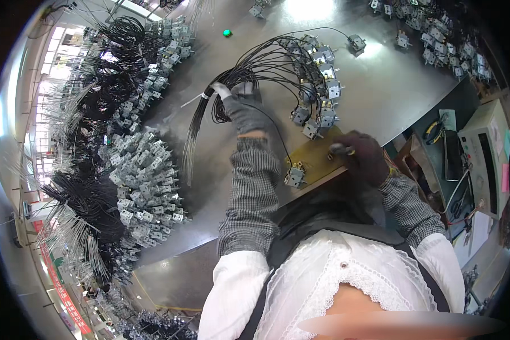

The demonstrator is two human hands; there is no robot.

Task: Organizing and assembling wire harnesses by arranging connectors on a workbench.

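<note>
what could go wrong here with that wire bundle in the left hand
1. The left hand grips the black wire bundle where many leads fan out to small metal units; pulling could tangle the leads or drag units across the metal table.
2. One unit sits near the table edge and might fall off.
3. The right hand presses something I cannot identify.
</note>
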